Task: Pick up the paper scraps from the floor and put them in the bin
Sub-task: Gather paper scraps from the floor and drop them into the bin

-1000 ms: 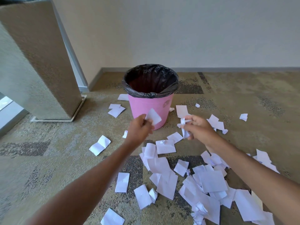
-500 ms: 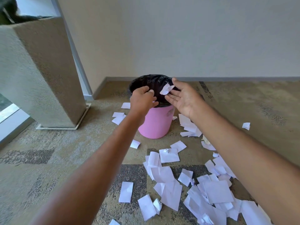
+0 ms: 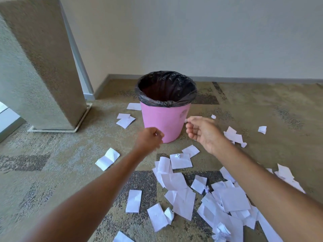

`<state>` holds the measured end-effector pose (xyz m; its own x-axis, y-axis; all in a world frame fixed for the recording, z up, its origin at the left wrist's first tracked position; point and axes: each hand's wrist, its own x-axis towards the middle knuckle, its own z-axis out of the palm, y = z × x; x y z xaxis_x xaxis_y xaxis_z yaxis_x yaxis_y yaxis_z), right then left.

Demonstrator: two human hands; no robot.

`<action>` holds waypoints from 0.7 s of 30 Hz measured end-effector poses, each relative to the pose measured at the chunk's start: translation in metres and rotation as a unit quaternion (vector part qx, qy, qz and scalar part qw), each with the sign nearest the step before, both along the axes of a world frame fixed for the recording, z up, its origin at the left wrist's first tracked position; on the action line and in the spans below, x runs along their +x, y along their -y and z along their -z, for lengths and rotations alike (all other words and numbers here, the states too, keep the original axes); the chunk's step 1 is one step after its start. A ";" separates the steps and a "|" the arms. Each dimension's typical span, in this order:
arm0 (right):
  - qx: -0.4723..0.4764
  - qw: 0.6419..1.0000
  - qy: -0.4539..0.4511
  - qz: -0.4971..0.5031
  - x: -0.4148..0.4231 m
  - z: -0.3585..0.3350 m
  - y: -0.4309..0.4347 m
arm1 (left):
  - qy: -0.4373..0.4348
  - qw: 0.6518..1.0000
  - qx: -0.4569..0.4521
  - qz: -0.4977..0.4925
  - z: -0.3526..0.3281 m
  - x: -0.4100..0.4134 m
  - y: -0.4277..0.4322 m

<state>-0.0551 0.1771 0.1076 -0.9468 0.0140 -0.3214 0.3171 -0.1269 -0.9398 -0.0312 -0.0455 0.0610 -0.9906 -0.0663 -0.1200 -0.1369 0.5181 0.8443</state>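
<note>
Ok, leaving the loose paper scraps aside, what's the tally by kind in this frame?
Pink bin: 1
Black bin liner: 1
Hand: 2, left hand and right hand
Textured column: 1
Total: 5

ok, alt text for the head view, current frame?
Two bare hands, the left hand loosely curled and the right hand half open, hover empty in front of a pink bin lined with a black bag. White paper scraps litter the patterned carpet, mostly to the right.
</note>
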 end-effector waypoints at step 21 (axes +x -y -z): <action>0.621 0.675 -0.181 -0.354 0.002 0.146 0.013 | 0.094 0.980 -0.166 0.064 0.115 -0.005 -0.012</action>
<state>-0.0533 0.1643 -0.0388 -0.8711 -0.4372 -0.2239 -0.3937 0.8940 -0.2138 -0.0360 -0.0334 -0.0537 -0.9560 -0.0093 -0.2932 -0.1892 0.7832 0.5922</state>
